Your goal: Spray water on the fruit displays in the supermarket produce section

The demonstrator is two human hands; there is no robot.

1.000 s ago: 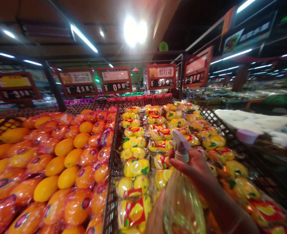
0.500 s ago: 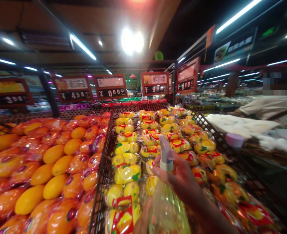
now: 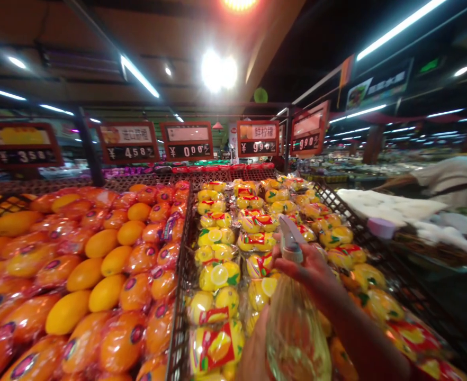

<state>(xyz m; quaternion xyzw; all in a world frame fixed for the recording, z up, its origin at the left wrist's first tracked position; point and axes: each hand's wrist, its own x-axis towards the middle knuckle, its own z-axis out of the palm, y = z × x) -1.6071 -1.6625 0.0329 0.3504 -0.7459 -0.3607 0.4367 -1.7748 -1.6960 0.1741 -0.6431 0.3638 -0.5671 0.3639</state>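
A clear ribbed spray bottle (image 3: 297, 328) with pale yellowish liquid stands tilted in front of me, its pinkish-white spray head (image 3: 289, 233) at the top. My right hand (image 3: 316, 270) is closed around the neck and trigger. Along the lower left side of the bottle lies my left hand (image 3: 253, 349), gripping its body; most of its fingers are hidden by the bottle and the frame's bottom edge. Beneath and around both hands are wrapped packs of lemons (image 3: 218, 278) with red and yellow labels, laid in rows.
A dark plastic basket wall (image 3: 180, 296) divides the lemons from oranges (image 3: 122, 344), many in clear wrap. Price signs (image 3: 258, 138) hang behind the display. At right are a white padded cloth (image 3: 388, 206), a lilac lid-like object (image 3: 381, 227) and a person's sleeve (image 3: 451, 180).
Both hands and the bottle have shifted right and slightly down, with the spray head leaning more to the left. The view has turned a little, and the person at right has bent lower.
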